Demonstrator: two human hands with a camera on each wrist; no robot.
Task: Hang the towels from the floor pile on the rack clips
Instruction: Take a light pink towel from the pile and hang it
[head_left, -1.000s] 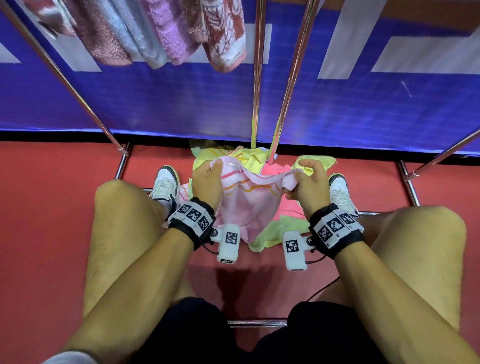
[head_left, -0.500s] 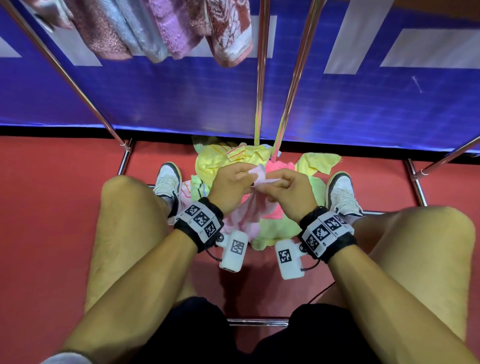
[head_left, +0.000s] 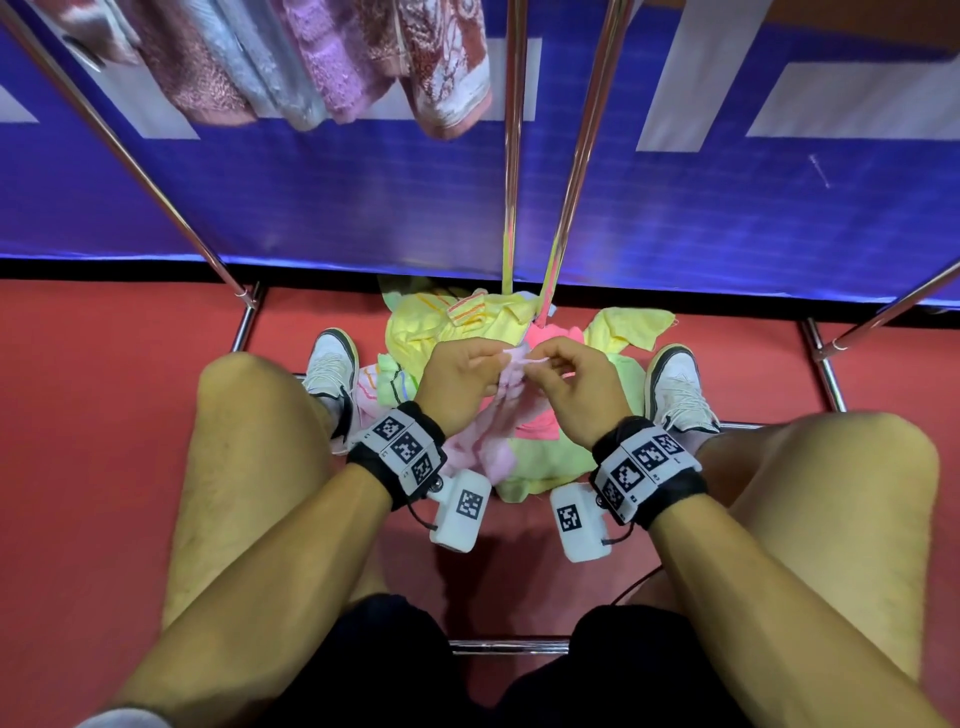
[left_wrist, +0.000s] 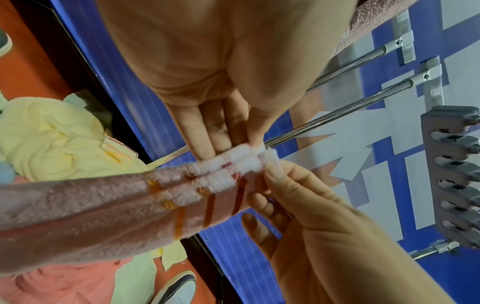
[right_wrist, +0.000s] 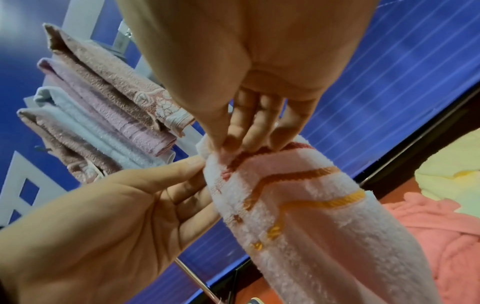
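Both hands meet over the floor pile (head_left: 441, 332): the left hand (head_left: 457, 382) and right hand (head_left: 569, 384) each pinch the gathered top edge of the pink striped towel (left_wrist: 78, 209). Its long axis hangs down from the grip. The clip bar (left_wrist: 451, 176) sits overhead, slightly nearer the right hand.

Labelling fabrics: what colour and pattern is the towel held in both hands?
Pale pink towel with wavy red, orange and yellow stripes near its edge; clearest in the right wrist view.

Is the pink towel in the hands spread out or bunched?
Bunched: the pink striped terry towel hangs gathered, its end pinched between the left hand and right hand.
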